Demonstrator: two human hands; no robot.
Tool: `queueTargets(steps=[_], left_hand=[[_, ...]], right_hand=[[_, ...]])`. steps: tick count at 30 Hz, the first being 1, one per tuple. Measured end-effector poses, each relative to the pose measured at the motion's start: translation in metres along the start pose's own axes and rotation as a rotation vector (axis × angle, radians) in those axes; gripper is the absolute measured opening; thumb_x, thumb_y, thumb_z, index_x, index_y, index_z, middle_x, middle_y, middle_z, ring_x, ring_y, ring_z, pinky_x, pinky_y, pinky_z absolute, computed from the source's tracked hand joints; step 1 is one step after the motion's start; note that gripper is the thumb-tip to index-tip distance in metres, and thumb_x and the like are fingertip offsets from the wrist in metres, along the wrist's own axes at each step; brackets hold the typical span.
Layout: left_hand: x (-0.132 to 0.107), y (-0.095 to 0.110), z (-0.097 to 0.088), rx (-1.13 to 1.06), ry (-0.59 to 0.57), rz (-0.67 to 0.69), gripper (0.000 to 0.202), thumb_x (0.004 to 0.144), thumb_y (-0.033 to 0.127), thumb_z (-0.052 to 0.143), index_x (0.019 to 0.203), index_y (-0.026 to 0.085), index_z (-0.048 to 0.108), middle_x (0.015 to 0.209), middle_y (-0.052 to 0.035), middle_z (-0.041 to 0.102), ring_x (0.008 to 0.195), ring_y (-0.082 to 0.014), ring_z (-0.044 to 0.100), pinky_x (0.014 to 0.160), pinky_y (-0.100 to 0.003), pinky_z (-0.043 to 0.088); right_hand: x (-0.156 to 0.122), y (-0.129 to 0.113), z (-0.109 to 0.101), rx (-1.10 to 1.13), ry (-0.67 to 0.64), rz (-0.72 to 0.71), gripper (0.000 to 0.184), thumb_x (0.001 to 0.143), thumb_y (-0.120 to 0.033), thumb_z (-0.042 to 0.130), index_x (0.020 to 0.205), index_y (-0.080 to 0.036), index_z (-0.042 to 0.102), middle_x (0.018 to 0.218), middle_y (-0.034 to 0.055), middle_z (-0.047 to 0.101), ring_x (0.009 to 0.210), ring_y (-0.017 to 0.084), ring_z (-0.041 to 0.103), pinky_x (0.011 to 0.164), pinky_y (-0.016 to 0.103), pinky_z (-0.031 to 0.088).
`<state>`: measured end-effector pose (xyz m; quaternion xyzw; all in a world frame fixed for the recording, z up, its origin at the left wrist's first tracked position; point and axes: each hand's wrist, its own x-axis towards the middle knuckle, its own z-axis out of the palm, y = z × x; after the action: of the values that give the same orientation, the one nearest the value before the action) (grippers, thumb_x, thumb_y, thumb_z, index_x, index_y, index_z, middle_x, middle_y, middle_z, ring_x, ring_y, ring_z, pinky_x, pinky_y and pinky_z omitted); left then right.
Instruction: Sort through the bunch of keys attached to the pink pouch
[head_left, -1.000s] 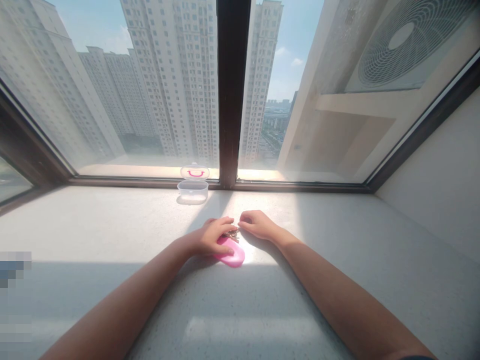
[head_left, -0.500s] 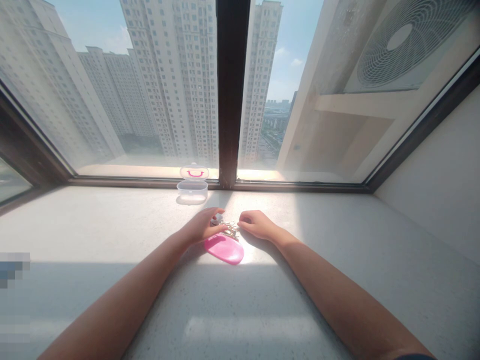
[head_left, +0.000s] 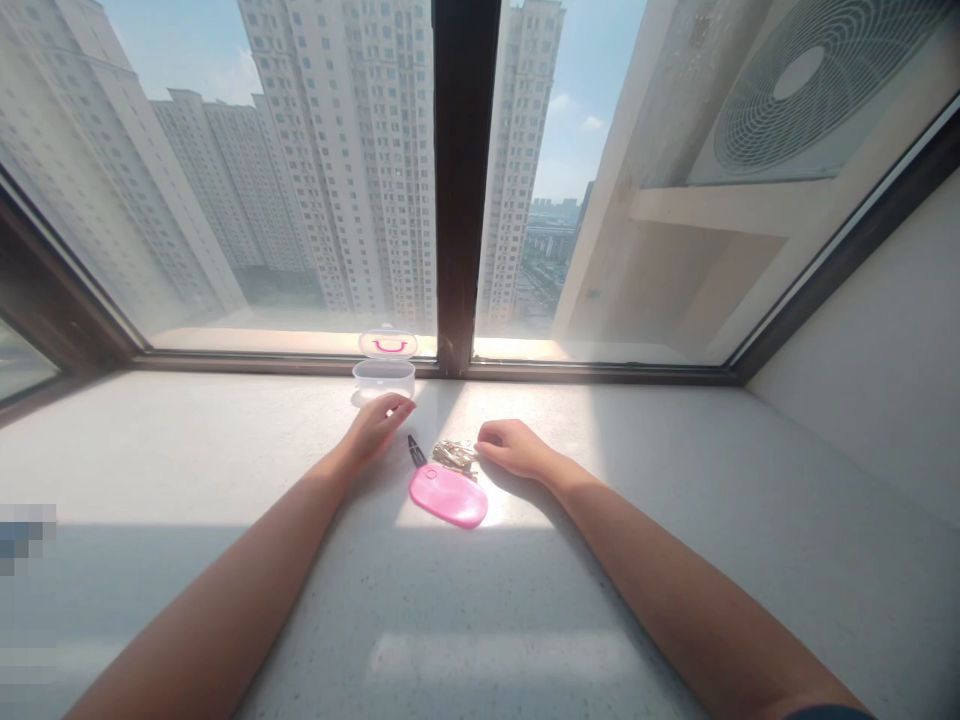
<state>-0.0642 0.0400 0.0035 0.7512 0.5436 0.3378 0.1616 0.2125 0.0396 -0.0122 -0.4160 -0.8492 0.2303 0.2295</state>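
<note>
My left hand [head_left: 377,425] is just in front of the clear plastic box [head_left: 384,378], its fingers drawn together. Anything between them is hidden. My right hand [head_left: 511,447] rests curled on the sill, fingertips at the right edge of a small pile of shiny metal clip-like pieces [head_left: 453,455]. Whether it grips one is not visible. Just below the pile lies a flat, glossy pink oval piece [head_left: 448,497] with a small ring mark at its upper left. A slim black pointed object [head_left: 416,452] lies against that corner, between my hands.
The box's lid [head_left: 388,344], marked with a pink curve, stands raised against the window. A dark window frame [head_left: 453,365] runs along the back of the speckled white sill [head_left: 465,610]. A white wall [head_left: 870,370] bounds the right side.
My left hand has moved left and away from the metal pile towards the box, uncovering the black object. My right hand and the pink piece have stayed in place.
</note>
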Motion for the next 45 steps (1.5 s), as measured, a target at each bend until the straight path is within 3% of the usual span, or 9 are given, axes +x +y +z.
queueTargets(steps=[6,11,16,20,25,30,34,38,45], left_hand=[[0.008,-0.034,-0.015,0.41,0.311,-0.149,0.048,0.084,0.046,0.048,0.123,0.019,0.056,0.135,-0.0128,0.051,0.122,-0.0338,0.046,0.1,-0.05,0.037],[0.011,-0.038,-0.02,0.48,0.406,-0.164,0.053,0.08,0.045,0.054,0.126,0.019,0.054,0.121,-0.0136,0.056,0.114,-0.0332,0.049,0.097,-0.048,0.04],[0.012,-0.041,-0.015,0.465,0.293,-0.219,0.062,0.079,0.044,0.056,0.136,0.024,0.045,0.142,-0.0144,0.037,0.126,-0.0372,0.041,0.101,-0.054,0.037],[0.012,-0.047,-0.012,0.342,0.246,-0.193,0.066,0.078,0.045,0.058,0.135,0.016,0.045,0.148,-0.0168,0.026,0.138,-0.0353,0.028,0.111,-0.047,0.029],[0.008,-0.038,-0.003,0.251,0.203,-0.148,0.07,0.077,0.045,0.061,0.137,0.014,0.043,0.15,-0.018,0.021,0.135,-0.0366,0.032,0.112,-0.048,0.029],[0.001,-0.02,0.013,0.237,0.175,0.012,0.067,0.079,0.045,0.058,0.138,0.017,0.041,0.151,-0.0178,0.021,0.133,-0.0363,0.035,0.106,-0.051,0.034],[-0.005,-0.002,0.019,0.275,0.068,0.024,0.067,0.086,0.055,0.044,0.143,0.02,0.037,0.152,-0.0172,0.022,0.123,-0.0333,0.046,0.104,-0.049,0.037],[-0.01,0.014,0.022,0.362,-0.008,0.062,0.067,0.087,0.059,0.039,0.145,0.024,0.034,0.153,-0.015,0.022,0.124,-0.0343,0.046,0.102,-0.053,0.035],[-0.012,0.015,0.023,0.407,-0.052,0.1,0.065,0.088,0.058,0.036,0.145,0.028,0.032,0.155,-0.0087,0.023,0.129,-0.0357,0.039,0.1,-0.055,0.034]], right_hand=[[0.0,0.001,0.001,-0.005,0.0,0.001,0.012,0.082,-0.022,0.056,0.077,-0.015,0.065,0.075,0.002,0.065,0.068,0.012,0.053,0.064,0.023,0.036],[0.0,0.002,0.0,-0.014,0.003,0.0,0.013,0.081,-0.023,0.056,0.077,-0.015,0.065,0.075,0.0018,0.065,0.067,0.012,0.053,0.063,0.023,0.035],[0.0,0.001,0.0,-0.01,0.0,0.002,0.013,0.082,-0.023,0.056,0.076,-0.015,0.065,0.074,0.0016,0.065,0.067,0.012,0.052,0.063,0.023,0.035],[0.0,0.0,0.0,-0.004,-0.001,0.005,0.013,0.081,-0.023,0.056,0.076,-0.015,0.065,0.074,0.0018,0.065,0.067,0.012,0.052,0.063,0.023,0.035],[0.001,0.001,0.001,-0.004,-0.005,0.011,0.013,0.081,-0.023,0.056,0.076,-0.015,0.065,0.075,0.002,0.065,0.068,0.013,0.053,0.064,0.024,0.036],[0.0,0.002,0.001,-0.001,0.001,0.002,0.013,0.081,-0.024,0.056,0.076,-0.015,0.064,0.074,0.0017,0.065,0.068,0.013,0.053,0.064,0.024,0.036],[0.0,0.002,0.002,0.006,0.002,0.006,0.013,0.081,-0.024,0.056,0.076,-0.016,0.064,0.073,0.001,0.064,0.067,0.012,0.052,0.063,0.024,0.036],[0.001,0.002,0.003,0.011,0.006,0.003,0.014,0.082,-0.024,0.056,0.076,-0.015,0.065,0.072,0.0009,0.064,0.066,0.012,0.052,0.063,0.024,0.035],[0.001,0.003,0.003,-0.004,0.012,0.0,0.015,0.082,-0.025,0.056,0.075,-0.015,0.064,0.07,0.0003,0.063,0.065,0.012,0.051,0.062,0.023,0.034]])
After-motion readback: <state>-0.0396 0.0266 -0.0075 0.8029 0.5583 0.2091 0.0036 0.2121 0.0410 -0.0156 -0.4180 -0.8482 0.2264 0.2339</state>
